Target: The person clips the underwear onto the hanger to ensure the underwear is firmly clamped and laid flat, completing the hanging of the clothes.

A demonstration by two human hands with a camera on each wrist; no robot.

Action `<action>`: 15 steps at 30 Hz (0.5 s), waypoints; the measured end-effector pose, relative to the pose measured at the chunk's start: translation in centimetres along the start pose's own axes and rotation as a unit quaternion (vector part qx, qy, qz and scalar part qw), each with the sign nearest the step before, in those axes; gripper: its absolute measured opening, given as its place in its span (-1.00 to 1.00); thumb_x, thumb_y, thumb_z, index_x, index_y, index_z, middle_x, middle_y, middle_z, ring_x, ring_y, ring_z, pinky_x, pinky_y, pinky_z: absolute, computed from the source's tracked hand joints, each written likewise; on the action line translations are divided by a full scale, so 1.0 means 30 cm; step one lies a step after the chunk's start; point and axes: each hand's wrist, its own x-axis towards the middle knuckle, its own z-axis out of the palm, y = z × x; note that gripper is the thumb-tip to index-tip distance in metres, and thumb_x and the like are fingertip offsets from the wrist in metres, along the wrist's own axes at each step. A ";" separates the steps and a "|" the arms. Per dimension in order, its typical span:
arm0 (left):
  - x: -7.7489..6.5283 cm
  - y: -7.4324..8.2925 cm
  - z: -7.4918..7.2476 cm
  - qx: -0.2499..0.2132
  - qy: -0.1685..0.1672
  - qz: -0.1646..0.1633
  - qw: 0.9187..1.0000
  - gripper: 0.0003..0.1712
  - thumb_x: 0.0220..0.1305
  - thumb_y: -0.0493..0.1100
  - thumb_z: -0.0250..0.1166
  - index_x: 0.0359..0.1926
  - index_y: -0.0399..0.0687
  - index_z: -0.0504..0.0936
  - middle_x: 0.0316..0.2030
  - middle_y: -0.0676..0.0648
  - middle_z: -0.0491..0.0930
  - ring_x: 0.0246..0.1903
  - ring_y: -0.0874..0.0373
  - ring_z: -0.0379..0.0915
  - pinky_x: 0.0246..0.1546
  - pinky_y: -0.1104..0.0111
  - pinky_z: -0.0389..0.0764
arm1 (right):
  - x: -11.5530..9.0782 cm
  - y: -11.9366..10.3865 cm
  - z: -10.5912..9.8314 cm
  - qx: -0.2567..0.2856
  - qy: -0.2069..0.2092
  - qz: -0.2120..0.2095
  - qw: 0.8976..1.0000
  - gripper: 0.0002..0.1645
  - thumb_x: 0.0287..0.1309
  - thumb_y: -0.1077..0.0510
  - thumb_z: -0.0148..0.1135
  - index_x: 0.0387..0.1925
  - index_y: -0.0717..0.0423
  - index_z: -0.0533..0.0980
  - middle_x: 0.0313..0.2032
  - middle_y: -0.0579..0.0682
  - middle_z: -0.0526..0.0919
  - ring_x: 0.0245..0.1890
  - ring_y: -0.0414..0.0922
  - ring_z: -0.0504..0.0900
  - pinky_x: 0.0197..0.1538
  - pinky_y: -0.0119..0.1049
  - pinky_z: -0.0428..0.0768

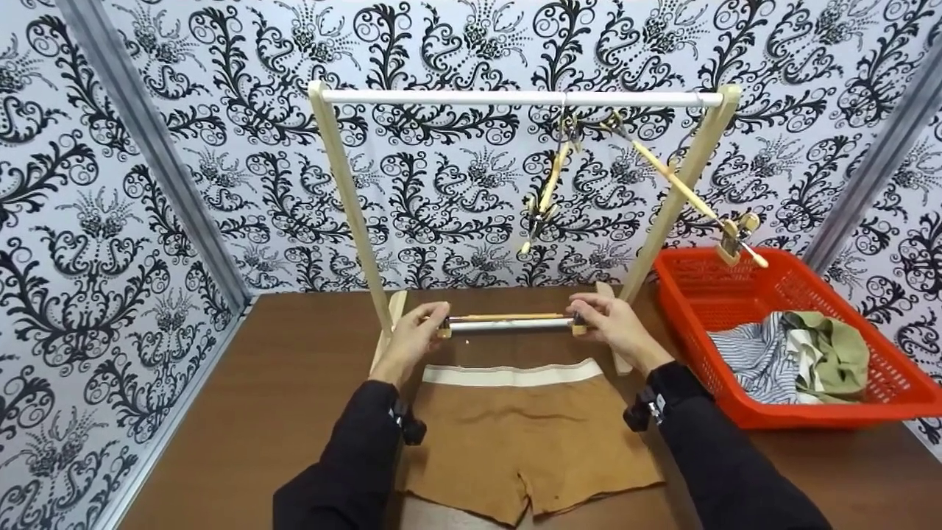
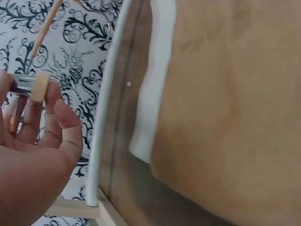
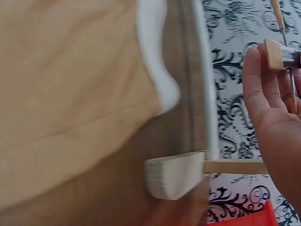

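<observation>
In the head view, a wooden clip hanger (image 1: 508, 316) is held level by both hands above the shorts' waistband. The left hand (image 1: 416, 335) pinches the hanger's left clip (image 2: 40, 86), and the right hand (image 1: 614, 324) pinches its right clip (image 3: 273, 54). Below them, brown shorts (image 1: 530, 442) with a white waistband (image 1: 508, 376) lie spread flat on the table, the waistband facing the rack. Neither hand touches the shorts. Part of the hanger's metal hook (image 2: 109, 33) shows in the left wrist view.
A wooden rack (image 1: 346, 191) with a white top rail (image 1: 456, 96) stands behind the hands. Two more clip hangers (image 1: 553, 177) (image 1: 673, 177) hang at its right. On the right, a red basket (image 1: 692, 294) holds a striped cloth (image 1: 758, 357) and a green one (image 1: 839, 353).
</observation>
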 end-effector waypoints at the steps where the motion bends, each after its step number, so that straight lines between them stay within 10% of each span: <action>1: 0.000 -0.006 0.000 0.011 0.002 -0.006 1.000 -0.56 0.46 0.01 0.26 0.15 -0.22 0.63 -0.23 -0.08 0.57 -0.36 0.16 0.52 -0.25 0.24 0.59 | -0.003 0.007 0.004 -0.004 -0.001 0.008 1.000 -0.49 0.49 0.11 0.13 0.25 0.43 0.41 0.03 0.23 0.64 -0.20 -0.04 0.71 -0.03 -0.12 0.70; 8: -0.008 -0.037 0.004 0.090 0.009 -0.028 0.995 -0.50 0.50 0.01 0.20 0.18 -0.34 0.60 0.01 -0.21 0.60 -0.14 0.02 0.56 -0.12 0.11 0.67 | -0.016 0.045 0.020 -0.067 -0.010 0.028 0.997 -0.46 0.52 0.15 0.08 0.24 0.56 0.36 0.01 0.32 0.63 -0.35 -0.17 0.62 -0.22 -0.23 0.73; 15: -0.026 -0.063 0.006 0.152 0.017 -0.030 0.988 -0.59 0.49 -0.05 0.22 -0.04 -0.38 0.69 -0.50 -0.01 0.47 -0.50 0.17 0.41 -0.44 0.35 0.57 | -0.024 0.076 0.025 -0.108 -0.011 0.059 0.992 -0.51 0.51 0.14 0.11 0.14 0.56 0.45 -0.30 0.06 0.59 -0.41 -0.18 0.55 -0.38 -0.32 0.68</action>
